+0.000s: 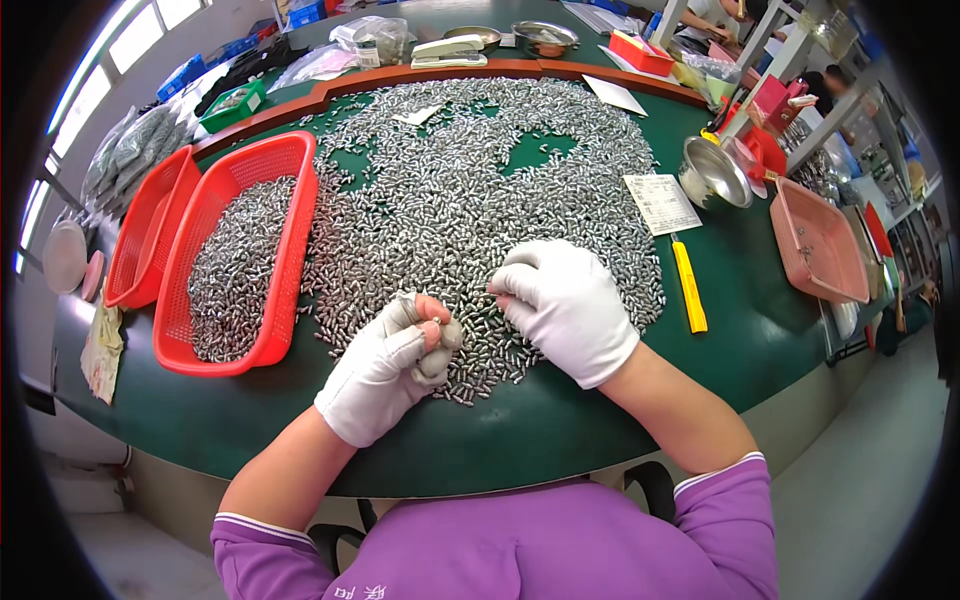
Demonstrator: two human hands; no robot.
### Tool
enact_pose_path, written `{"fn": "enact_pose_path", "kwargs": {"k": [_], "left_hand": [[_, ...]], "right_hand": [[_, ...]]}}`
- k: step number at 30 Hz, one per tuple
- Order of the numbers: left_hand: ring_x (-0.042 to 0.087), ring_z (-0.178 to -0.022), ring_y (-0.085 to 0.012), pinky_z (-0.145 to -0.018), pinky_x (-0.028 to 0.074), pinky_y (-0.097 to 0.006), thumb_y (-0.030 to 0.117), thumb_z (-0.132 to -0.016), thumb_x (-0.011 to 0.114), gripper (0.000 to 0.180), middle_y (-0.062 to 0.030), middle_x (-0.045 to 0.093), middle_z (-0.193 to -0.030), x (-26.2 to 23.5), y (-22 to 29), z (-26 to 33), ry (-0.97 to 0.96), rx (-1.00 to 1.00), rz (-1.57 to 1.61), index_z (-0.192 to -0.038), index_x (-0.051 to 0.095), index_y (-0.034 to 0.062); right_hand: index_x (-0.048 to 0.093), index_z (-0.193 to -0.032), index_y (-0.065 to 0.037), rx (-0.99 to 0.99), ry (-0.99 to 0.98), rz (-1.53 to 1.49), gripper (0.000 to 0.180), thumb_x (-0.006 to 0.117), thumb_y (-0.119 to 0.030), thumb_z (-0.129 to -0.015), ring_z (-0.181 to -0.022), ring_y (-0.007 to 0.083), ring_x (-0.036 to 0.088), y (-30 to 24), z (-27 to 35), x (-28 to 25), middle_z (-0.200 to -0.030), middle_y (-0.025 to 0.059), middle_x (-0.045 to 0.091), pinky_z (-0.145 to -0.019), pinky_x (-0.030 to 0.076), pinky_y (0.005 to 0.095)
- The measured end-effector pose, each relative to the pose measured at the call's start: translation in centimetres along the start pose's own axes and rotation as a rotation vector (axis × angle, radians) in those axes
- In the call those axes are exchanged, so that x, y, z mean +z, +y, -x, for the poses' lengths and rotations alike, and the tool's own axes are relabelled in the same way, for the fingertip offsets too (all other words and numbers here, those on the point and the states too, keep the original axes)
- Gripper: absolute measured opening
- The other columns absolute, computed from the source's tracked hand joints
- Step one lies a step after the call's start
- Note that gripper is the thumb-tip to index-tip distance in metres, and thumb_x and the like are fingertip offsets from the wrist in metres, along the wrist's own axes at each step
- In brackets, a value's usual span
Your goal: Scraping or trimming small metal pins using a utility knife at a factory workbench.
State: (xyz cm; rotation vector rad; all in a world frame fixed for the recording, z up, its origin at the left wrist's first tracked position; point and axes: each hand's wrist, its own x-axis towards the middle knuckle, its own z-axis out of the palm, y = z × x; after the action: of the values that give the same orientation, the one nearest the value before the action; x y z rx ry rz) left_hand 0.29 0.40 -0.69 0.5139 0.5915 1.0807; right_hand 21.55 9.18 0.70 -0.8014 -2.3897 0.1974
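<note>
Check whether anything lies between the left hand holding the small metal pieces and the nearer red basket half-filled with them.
Nothing visible blocks it. The left hand, closed on a few metal pieces, sits right of the red basket. Between them is only a strip of loose pieces on the green table, lying flat below the basket's rim.

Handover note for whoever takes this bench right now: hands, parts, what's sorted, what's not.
Left hand: gloved with open fingertips, curled shut on a few small metal pieces, held over the near edge of the pile.
Right hand: gloved, resting on the pile, fingertips pinching among the pieces; what it grips cannot be told.
Metal pieces: spread wide over the green table.
Done: the red basket on the left holds a good layer of pieces; a second red basket sits beside it.
Left: most of the pile is on the table.
Nearby: yellow knife, paper slip, steel bowl.
</note>
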Motion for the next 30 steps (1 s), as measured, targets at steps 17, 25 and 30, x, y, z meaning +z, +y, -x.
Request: {"fn": "enact_pose_path", "kwargs": {"k": [17,25,30], "left_hand": [[0.048,-0.072,-0.0054,-0.066,0.041,-0.020,0.018,-0.093,0.067,0.028,-0.0012,0.060,-0.094,1.4,0.3,0.5,0.124,-0.062,-0.233,-0.115,0.052,0.0084],[0.039,-0.061,-0.0064,-0.054,0.029,-0.020,0.022,-0.093,0.068,0.021,0.0001,0.053,-0.084,1.8,0.1,0.1,0.091,-0.076,-0.309,-0.104,0.054,0.0110],[0.031,-0.055,-0.0053,-0.052,0.027,-0.021,0.024,-0.096,0.062,0.018,0.0009,0.047,-0.078,0.6,0.5,0.5,0.041,0.017,-0.210,-0.103,0.052,0.0101]], "right_hand": [[0.065,-0.089,-0.006,0.182,-0.067,-0.517,0.012,0.072,-0.003,-0.080,-0.095,0.0237,0.062,-1.8,-0.2,0.1,-0.098,0.0091,0.062,-0.087,0.049,0.0331],[0.068,-0.093,-0.006,0.080,-0.017,-0.557,0.014,0.072,-0.005,-0.080,-0.090,0.0282,0.064,-2.2,0.2,-0.5,-0.097,0.0106,0.064,-0.082,0.052,0.0352],[0.067,-0.104,-0.007,0.183,0.227,0.209,0.025,0.071,-0.013,-0.081,-0.097,0.0302,0.063,0.9,0.0,-6.6,-0.102,0.0111,0.066,-0.089,0.049,0.0395]]}}
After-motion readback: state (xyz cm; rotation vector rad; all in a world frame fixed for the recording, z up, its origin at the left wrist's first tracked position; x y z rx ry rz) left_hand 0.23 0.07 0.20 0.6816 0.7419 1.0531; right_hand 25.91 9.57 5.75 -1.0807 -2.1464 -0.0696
